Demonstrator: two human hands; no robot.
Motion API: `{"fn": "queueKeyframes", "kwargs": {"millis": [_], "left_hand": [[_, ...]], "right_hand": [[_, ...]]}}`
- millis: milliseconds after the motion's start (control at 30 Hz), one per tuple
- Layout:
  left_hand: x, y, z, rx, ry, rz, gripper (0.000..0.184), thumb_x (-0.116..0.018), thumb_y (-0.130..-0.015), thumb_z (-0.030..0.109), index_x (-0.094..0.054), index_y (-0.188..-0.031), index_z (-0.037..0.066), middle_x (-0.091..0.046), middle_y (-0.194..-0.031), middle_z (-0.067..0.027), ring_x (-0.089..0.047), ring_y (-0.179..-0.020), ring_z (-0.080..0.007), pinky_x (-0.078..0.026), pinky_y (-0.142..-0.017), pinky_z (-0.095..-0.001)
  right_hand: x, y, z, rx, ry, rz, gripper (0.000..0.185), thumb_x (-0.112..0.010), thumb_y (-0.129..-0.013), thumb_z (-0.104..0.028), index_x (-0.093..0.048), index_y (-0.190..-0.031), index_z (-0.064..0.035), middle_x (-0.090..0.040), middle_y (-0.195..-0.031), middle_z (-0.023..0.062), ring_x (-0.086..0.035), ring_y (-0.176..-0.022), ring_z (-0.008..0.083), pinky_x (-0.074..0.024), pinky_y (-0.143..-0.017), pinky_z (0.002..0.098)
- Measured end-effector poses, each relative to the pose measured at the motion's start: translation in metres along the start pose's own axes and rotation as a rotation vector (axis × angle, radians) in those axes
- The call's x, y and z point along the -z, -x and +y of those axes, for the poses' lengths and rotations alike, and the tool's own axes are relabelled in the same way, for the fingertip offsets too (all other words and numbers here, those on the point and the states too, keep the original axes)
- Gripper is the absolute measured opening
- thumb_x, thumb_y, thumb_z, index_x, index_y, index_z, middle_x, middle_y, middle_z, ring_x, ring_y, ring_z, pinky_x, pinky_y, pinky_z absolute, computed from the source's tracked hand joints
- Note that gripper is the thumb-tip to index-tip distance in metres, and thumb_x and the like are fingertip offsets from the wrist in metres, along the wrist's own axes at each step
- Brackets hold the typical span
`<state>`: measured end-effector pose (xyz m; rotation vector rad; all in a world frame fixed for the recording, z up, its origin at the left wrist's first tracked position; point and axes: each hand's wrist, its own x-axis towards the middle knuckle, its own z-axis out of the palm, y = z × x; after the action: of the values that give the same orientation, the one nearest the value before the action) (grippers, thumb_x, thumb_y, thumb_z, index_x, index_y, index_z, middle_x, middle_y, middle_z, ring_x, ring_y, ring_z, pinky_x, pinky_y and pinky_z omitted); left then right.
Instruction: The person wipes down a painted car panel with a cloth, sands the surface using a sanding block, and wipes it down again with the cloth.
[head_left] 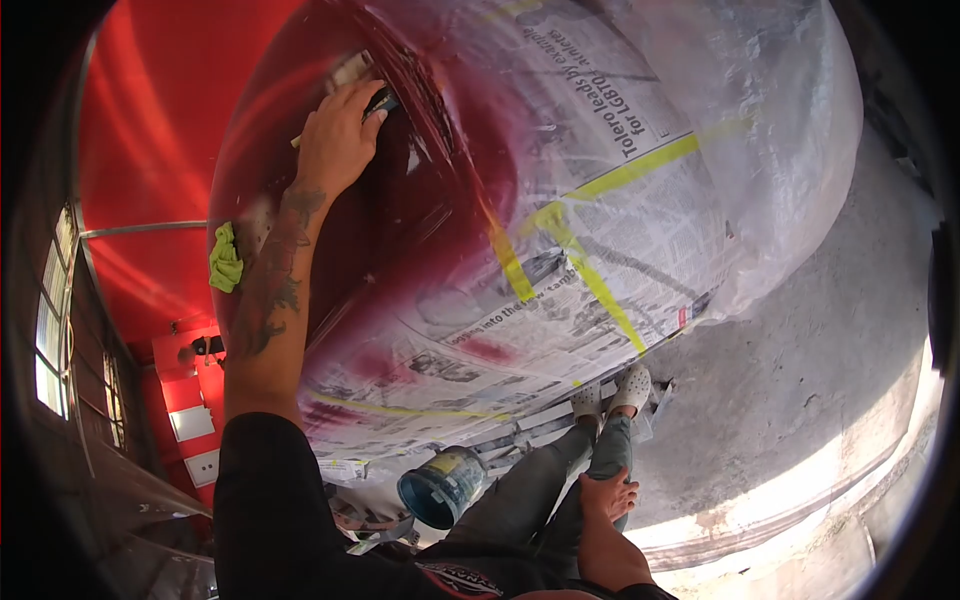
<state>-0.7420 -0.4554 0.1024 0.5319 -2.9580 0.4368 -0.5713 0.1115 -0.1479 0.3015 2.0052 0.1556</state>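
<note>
A dark red painted panel (pixel 350 245) curves across the upper left, bordered by newspaper (pixel 640 230) and yellow-green tape (pixel 635 168). My left hand (pixel 340 135) is on the panel, its fingers wrapped round a small block with a dark edge; a pale strip shows beyond the fingers. The rest of what it holds is hidden under the palm. Low in the view, my right hand (pixel 608 494) rests on my leg near the knee, fingers spread and holding nothing. A crumpled lime-green cloth (pixel 226 258) lies at the panel's left edge.
Clear plastic sheeting (pixel 770 130) covers the upper right. Below the papered edge is a blue bucket (pixel 440 488), left of my legs and light clogs (pixel 631 388). Concrete floor (pixel 790 400) spreads to the right. A red wall (pixel 150 130) stands at the far left.
</note>
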Motion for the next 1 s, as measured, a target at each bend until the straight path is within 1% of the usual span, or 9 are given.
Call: {"fn": "queueKeyframes", "kwargs": {"millis": [167,267,467,567,633,733,800,933,1000], "left_hand": [[-0.008,-0.008,-0.004,0.102,-0.007,0.021,0.039,-0.065,-0.097,0.023,-0.062,-0.134,0.012,-0.064,-0.131,-0.0082,-0.060,-0.120,-0.0323,-0.049,-0.097,-0.0469],[-0.006,0.002,0.000,0.024,0.010,0.033,0.039,-0.065,-0.097,0.023,-0.062,-0.134,0.012,-0.064,-0.131,-0.0081,-0.061,-0.118,-0.0326,-0.049,-0.098,-0.0466],[-0.010,-0.005,-0.006,0.078,0.060,0.044,0.039,-0.066,-0.097,0.024,-0.063,-0.134,0.013,-0.065,-0.131,-0.0083,-0.061,-0.120,-0.0318,-0.049,-0.099,-0.0462],[-0.004,0.003,-0.004,0.010,0.123,0.009,0.040,-0.066,-0.097,0.025,-0.063,-0.134,0.014,-0.065,-0.130,-0.0086,-0.061,-0.121,-0.0319,-0.050,-0.099,-0.0467],[-0.009,-0.007,-0.012,0.036,0.104,0.020,0.040,-0.066,-0.096,0.025,-0.062,-0.135,0.013,-0.065,-0.131,-0.0087,-0.061,-0.121,-0.0321,-0.050,-0.099,-0.0470],[-0.006,-0.003,-0.005,0.102,0.111,0.017,0.041,-0.067,-0.096,0.025,-0.062,-0.135,0.012,-0.064,-0.130,-0.0090,-0.061,-0.121,-0.0326,-0.050,-0.100,-0.0475],[-0.001,0.008,0.005,0.012,0.162,0.034,0.040,-0.068,-0.095,0.024,-0.063,-0.133,0.011,-0.065,-0.128,-0.0095,-0.061,-0.121,-0.0327,-0.050,-0.100,-0.0471],[0.002,0.001,0.001,0.050,0.233,0.002,0.038,-0.068,-0.095,0.022,-0.065,-0.131,0.010,-0.065,-0.128,-0.0098,-0.062,-0.120,-0.0329,-0.050,-0.101,-0.0456],[-0.007,-0.018,-0.017,0.071,0.164,0.023,0.038,-0.068,-0.095,0.023,-0.064,-0.131,0.010,-0.065,-0.128,-0.0097,-0.062,-0.120,-0.0328,-0.050,-0.101,-0.0453]], "right_hand": [[-0.007,-0.001,0.002,0.008,0.019,0.022,0.103,-0.089,-0.062,-0.050,-0.043,-0.148,-0.0178,-0.049,-0.135,0.0176,-0.052,-0.127,0.0370,-0.0410,-0.108,0.0464],[-0.010,-0.002,0.000,0.008,0.004,0.022,0.103,-0.089,-0.062,-0.050,-0.042,-0.148,-0.0178,-0.049,-0.135,0.0177,-0.052,-0.126,0.0369,-0.0407,-0.108,0.0464],[-0.018,0.001,0.002,0.021,0.015,0.037,0.104,-0.089,-0.062,-0.050,-0.042,-0.148,-0.0180,-0.049,-0.135,0.0179,-0.052,-0.126,0.0370,-0.0405,-0.107,0.0464],[-0.019,0.001,0.000,0.013,0.012,0.036,0.104,-0.089,-0.062,-0.050,-0.042,-0.149,-0.0187,-0.049,-0.134,0.0178,-0.052,-0.126,0.0370,-0.0406,-0.107,0.0464],[-0.022,0.001,0.002,0.017,0.017,0.034,0.104,-0.089,-0.062,-0.050,-0.042,-0.149,-0.0191,-0.049,-0.134,0.0177,-0.052,-0.126,0.0370,-0.0406,-0.107,0.0465],[-0.026,0.002,0.005,0.038,0.038,0.087,0.099,-0.087,-0.062,-0.050,-0.043,-0.146,-0.0189,-0.050,-0.127,0.0173,-0.054,-0.119,0.0364,-0.0418,-0.102,0.0452],[-0.025,0.001,0.002,0.035,0.036,0.089,0.099,-0.087,-0.063,-0.051,-0.042,-0.145,-0.0190,-0.050,-0.127,0.0172,-0.054,-0.119,0.0365,-0.0417,-0.102,0.0454],[-0.028,0.002,0.002,0.031,0.032,0.089,0.099,-0.087,-0.063,-0.052,-0.042,-0.145,-0.0192,-0.050,-0.127,0.0172,-0.054,-0.120,0.0363,-0.0418,-0.102,0.0455],[-0.024,0.002,0.001,0.002,0.019,0.026,0.103,-0.089,-0.063,-0.052,-0.043,-0.149,-0.0200,-0.049,-0.135,0.0179,-0.052,-0.126,0.0366,-0.0410,-0.106,0.0461]]}}
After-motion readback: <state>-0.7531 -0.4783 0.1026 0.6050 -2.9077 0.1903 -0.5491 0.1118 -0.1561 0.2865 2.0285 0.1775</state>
